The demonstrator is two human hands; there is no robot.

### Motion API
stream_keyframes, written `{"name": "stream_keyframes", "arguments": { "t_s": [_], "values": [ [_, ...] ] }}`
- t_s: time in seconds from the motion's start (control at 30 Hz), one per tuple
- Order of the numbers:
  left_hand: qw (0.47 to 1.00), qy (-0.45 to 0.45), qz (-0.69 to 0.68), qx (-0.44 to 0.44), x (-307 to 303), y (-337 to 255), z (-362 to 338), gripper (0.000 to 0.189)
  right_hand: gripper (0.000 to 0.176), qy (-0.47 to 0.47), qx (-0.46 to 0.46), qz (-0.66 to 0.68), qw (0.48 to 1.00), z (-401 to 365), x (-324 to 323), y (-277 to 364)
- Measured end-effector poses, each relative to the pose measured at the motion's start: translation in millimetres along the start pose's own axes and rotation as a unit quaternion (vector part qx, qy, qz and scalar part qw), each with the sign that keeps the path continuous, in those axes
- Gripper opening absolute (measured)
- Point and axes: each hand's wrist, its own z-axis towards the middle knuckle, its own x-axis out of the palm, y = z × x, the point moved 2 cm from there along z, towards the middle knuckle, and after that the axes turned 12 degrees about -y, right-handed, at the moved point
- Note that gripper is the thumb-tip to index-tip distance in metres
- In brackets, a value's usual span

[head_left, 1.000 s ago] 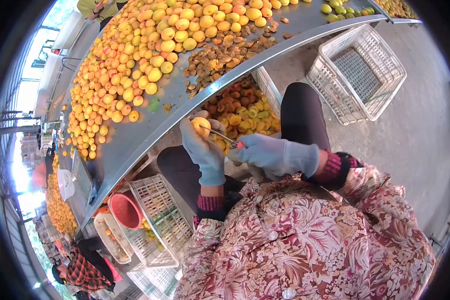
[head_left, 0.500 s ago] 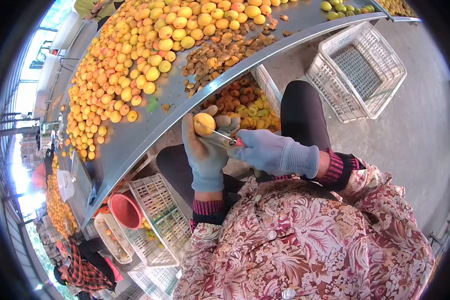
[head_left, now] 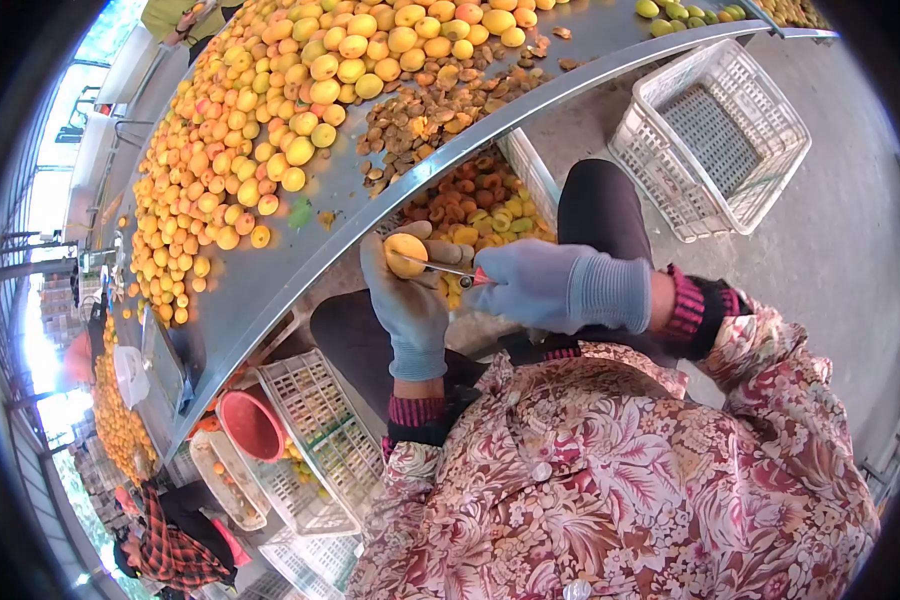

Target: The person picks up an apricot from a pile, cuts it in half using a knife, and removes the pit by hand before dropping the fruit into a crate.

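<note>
In a grey-blue glove, my left hand (head_left: 410, 305) grips a yellow-orange apricot (head_left: 404, 257) between thumb and fingers. My right hand (head_left: 535, 285), gloved alike, is closed round the red handle of a small knife (head_left: 440, 266). Its thin blade reaches left and meets the apricot's side. Below and beyond both hands, a crate (head_left: 532, 180) holds orange and yellow apricot pieces. The metal table (head_left: 340, 190) beside them carries a big heap of whole apricots (head_left: 260, 150) and a pile of brown pits or scraps (head_left: 420, 120).
A white plastic crate (head_left: 638, 135) stands on the floor at the right. At lower left are a red bucket (head_left: 251, 425), another white crate (head_left: 315, 440) and a pale tub (head_left: 208, 470). People (head_left: 175, 540) are at the left and top left. The table's raised metal edge runs before my knees.
My right hand has shifted slightly right and turned, with the knife blade now lying flatter against the apricot. The left hand still holds the apricot in nearly the same place.
</note>
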Motion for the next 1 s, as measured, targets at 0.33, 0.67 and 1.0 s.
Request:
{"name": "stream_keyframes", "arguments": {
  "t_s": [0.33,0.67,1.0],
  "values": [
    [0.974,0.083,-0.154,-0.143,19,-6,-13,0.056,0.039,-0.159,-0.06,0.084,0.982,18,39,-22],
    [0.974,0.022,-0.157,-0.164,13,-5,-4,0.055,0.039,-0.097,0.019,0.275,0.956,26,40,-22],
    [0.994,0.062,-0.085,-0.038,11,1,-2,0.05,0.032,0.001,0.081,0.415,0.906,25,44,-11]
  ]
}}
